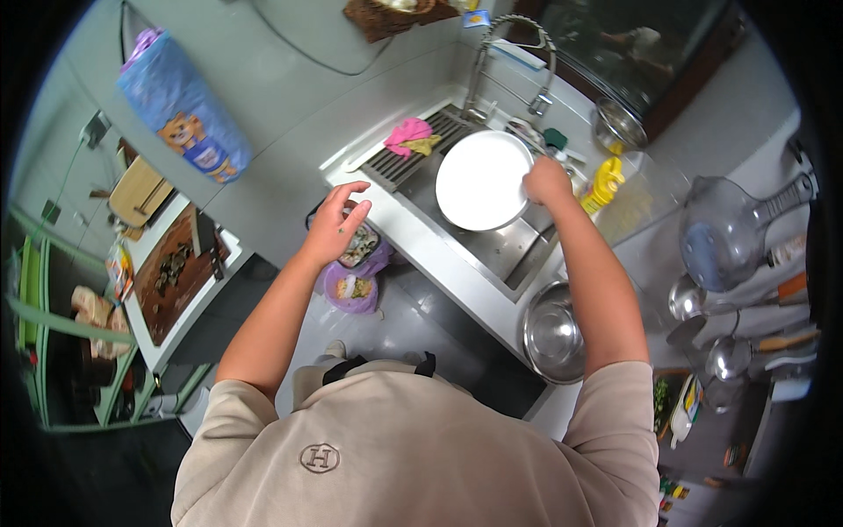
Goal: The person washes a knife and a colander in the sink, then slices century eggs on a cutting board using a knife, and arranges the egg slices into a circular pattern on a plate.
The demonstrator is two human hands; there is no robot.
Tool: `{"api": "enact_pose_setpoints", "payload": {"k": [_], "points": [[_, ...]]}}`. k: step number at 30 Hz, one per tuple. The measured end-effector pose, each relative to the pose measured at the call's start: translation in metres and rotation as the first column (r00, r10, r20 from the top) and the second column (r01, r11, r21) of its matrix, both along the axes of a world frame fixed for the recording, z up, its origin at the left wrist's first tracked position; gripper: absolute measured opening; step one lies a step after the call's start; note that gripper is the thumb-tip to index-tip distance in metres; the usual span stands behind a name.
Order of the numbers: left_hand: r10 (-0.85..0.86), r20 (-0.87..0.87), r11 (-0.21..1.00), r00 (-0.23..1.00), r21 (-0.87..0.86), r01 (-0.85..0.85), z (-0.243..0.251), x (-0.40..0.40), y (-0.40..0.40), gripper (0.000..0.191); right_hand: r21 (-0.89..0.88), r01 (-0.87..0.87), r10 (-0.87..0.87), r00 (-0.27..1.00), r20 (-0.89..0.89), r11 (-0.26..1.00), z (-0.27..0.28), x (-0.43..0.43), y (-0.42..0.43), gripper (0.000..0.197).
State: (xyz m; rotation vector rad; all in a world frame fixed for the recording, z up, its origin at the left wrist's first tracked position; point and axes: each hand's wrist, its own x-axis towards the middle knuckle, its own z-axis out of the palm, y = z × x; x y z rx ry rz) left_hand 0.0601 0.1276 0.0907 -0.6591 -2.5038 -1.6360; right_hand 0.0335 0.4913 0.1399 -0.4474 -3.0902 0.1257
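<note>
My right hand (pixel 548 182) grips the rim of a round white plate (pixel 486 181) on its right side. The plate is above the stainless steel sink (pixel 504 253), and its face looks up at me. My left hand (pixel 334 224) is bare of objects, with fingers apart and slightly curled, left of the counter's front edge (pixel 421 240). Under that hand stands a bin (pixel 365 247) with waste in it. Pink and yellow cloths (pixel 408 137) lie on the slatted drain rack (pixel 454 132) behind the plate. A spring-neck faucet (pixel 541 102) rises at the sink's back.
A steel bowl (pixel 553 332) sits on the counter by my right forearm; another bowl (pixel 619 125) stands farther back. A yellow bottle (pixel 602 184) is right of the sink. Ladles (pixel 688 296) hang at right. To the left, a cleaver (pixel 205 238) rests on a brown cutting board (pixel 178 290).
</note>
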Motion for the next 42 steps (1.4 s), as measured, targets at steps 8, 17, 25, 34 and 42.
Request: {"api": "enact_pose_setpoints", "payload": {"k": [8, 17, 25, 34, 42], "points": [[0.284, 0.076, 0.959, 0.956, -0.018, -0.284, -0.019, 0.028, -0.105, 0.036, -0.757, -0.036, 0.244, 0.956, 0.165, 0.652, -0.074, -0.016, -0.097, 0.02], [0.679, 0.212, 0.704, 0.703, 0.08, -0.705, -0.046, 0.116, -0.286, 0.035, -0.913, -0.104, 0.641, 0.742, 0.193, 0.395, -0.098, -0.014, -0.358, 0.027], [0.849, 0.154, 0.482, 0.505, 0.168, -0.86, -0.089, 0.16, -0.453, 0.033, -0.958, -0.107, 0.621, 0.779, 0.085, 0.265, -0.125, -0.022, -0.567, 0.024], [0.853, 0.272, 0.442, 0.445, 0.079, -0.894, -0.092, 0.16, -0.546, 0.035, -0.963, -0.01, 0.329, 0.941, 0.082, 0.269, -0.145, -0.109, -0.711, 0.018], [0.809, 0.333, 0.517, 0.485, -0.007, -0.856, -0.096, 0.118, -0.563, 0.035, -0.889, 0.073, 0.242, 0.949, 0.201, 0.453, -0.202, -0.181, -0.752, 0.017]]}}
